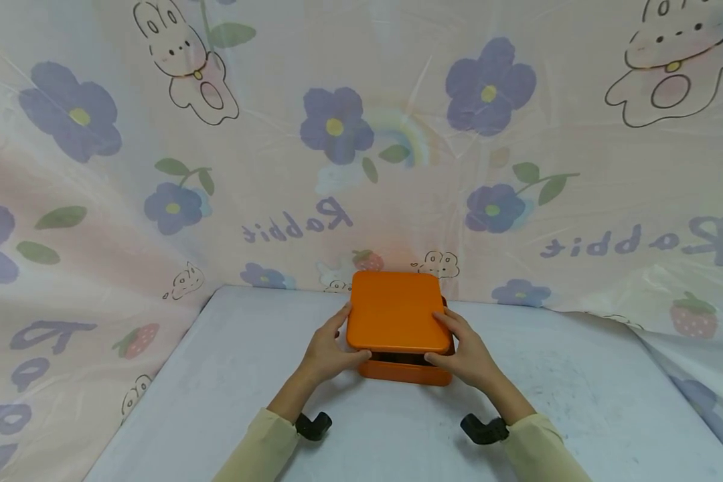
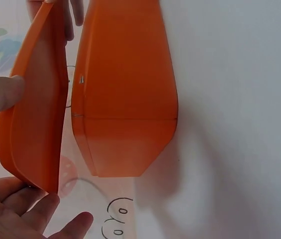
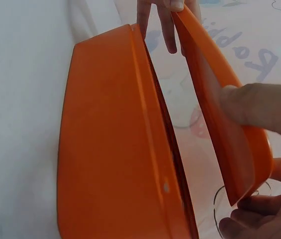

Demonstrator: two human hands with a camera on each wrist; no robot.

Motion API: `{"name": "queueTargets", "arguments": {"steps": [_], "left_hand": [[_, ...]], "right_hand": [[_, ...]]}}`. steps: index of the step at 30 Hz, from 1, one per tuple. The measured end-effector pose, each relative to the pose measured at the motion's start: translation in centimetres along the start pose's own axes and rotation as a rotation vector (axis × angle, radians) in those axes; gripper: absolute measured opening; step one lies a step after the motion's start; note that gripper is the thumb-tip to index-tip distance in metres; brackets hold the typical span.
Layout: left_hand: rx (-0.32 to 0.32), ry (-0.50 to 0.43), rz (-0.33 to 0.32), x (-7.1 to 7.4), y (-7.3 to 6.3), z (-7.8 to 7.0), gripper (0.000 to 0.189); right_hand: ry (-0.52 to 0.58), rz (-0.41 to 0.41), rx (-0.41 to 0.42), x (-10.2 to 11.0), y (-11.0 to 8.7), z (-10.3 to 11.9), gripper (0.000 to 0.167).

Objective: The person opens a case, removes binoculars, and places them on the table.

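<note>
Head view: centre-low, I find a smooth orange rounded-square lid point(image 1: 397, 311) above a deep orange box point(image 1: 405, 373) on the white bench point(image 1: 397, 435). Left hand point(image 1: 328, 351) and right hand point(image 1: 466, 348) each have a grip pinching the lid's edge.

Left wrist view: lid at left, apart from the box at centre.

Right wrist view: lid at right, gap visible; I judge a slipping thumb or uneven lowering could seat it askew.

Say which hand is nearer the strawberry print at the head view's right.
Right: the right hand holds the lid at its right side, left of the strawberry print; the left hand holds the left side, farther off.
</note>
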State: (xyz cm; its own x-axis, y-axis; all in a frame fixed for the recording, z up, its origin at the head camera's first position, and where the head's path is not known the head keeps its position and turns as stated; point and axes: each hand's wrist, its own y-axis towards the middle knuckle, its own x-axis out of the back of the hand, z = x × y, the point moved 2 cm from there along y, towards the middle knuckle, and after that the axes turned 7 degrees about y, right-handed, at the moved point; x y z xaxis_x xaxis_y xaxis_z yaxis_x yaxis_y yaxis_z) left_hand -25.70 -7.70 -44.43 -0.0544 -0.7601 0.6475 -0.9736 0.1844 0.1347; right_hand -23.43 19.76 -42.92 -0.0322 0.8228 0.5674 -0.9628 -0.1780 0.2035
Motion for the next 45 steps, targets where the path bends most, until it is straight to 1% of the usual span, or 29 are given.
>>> {"name": "queueTargets", "arguments": {"steps": [3, 9, 12, 17, 25, 34, 40, 45], "left_hand": [[0.0, 0.013, -0.012, 0.4, -0.1, 0.0, 0.098], [0.0, 0.021, -0.035, 1.3, -0.5, 0.2, 0.098], [-0.014, 0.013, -0.052, 1.7, -0.7, 0.4, 0.099], [-0.018, 0.009, -0.076, 2.4, -1.0, 1.1, 0.1], [-0.013, 0.032, -0.093, 3.7, -1.9, 2.1, 0.099], [0.021, 0.059, -0.091, 5.2, -3.2, 3.2, 0.096], [0.013, 0.065, -0.09, 6.2, -3.9, 4.0, 0.095], [-0.01, 0.064, -0.123, 7.2, -4.3, 4.6, 0.092]], "right_hand": [[0.019, -0.004, 0.009, -0.2, 0.2, 0.1, 0.079], [0.005, -0.004, 0.02, -0.8, 0.6, 0.3, 0.08], [0.019, 0.001, 0.015, -1.1, 0.9, 0.6, 0.08], [0.057, 0.02, 0.018, -1.7, 1.2, 1.1, 0.08], [0.073, 0.04, 0.069, -2.6, 1.5, 2.2, 0.077], [0.08, 0.078, 0.082, -4.0, 1.8, 3.4, 0.075], [0.089, 0.091, 0.077, -5.0, 2.0, 4.1, 0.075], [0.066, 0.096, 0.094, -5.9, 2.3, 4.6, 0.075]]}}
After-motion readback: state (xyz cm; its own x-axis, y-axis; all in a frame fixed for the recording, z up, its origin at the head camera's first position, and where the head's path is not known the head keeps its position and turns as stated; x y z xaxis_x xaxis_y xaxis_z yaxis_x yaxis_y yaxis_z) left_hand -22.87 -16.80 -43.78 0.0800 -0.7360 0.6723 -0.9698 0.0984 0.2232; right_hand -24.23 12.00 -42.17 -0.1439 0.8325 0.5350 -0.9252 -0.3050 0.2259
